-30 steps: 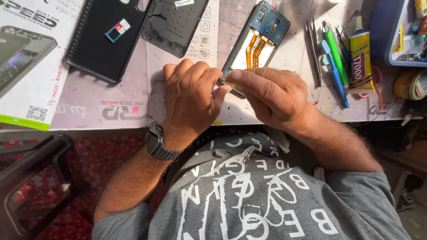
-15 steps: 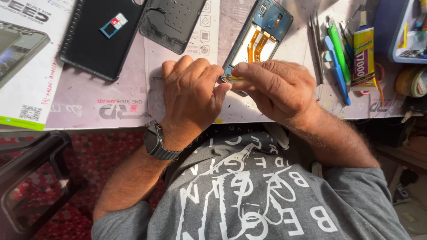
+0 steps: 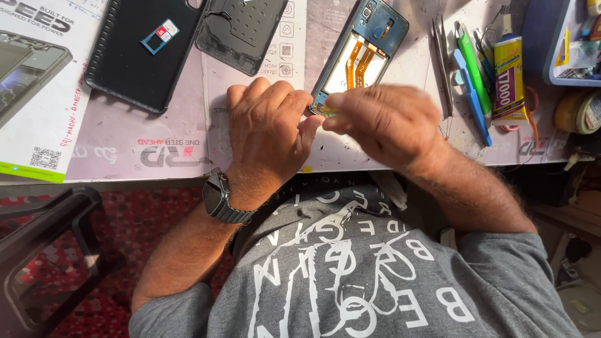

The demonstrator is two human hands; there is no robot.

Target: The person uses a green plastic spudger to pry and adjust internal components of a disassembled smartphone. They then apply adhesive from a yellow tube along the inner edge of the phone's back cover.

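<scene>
An opened phone [image 3: 363, 53] lies tilted on the pale work mat [image 3: 156, 144], its back off, with orange flex cables showing inside. My left hand [image 3: 266, 134] rests on the mat with its fingers curled against the phone's lower left corner. My right hand [image 3: 385, 122] sits at the phone's lower end, thumb and forefinger pinched on a small yellowish part at that edge. The two hands touch at the fingertips. The phone's bottom end is hidden under them. A dark watch is on my left wrist.
A black phone case [image 3: 134, 53] with a small card tray on it and a dark back cover [image 3: 241, 31] lie at upper left. Tweezers [image 3: 441, 59], green and blue pry tools [image 3: 472, 81] and a glue tube [image 3: 507, 69] lie right. A printed box [image 3: 31, 81] sits far left.
Both hands have shifted slightly along the phone's lower end; my right hand's fingers have moved from over the phone to pinching at its bottom edge. The view has drifted a little.
</scene>
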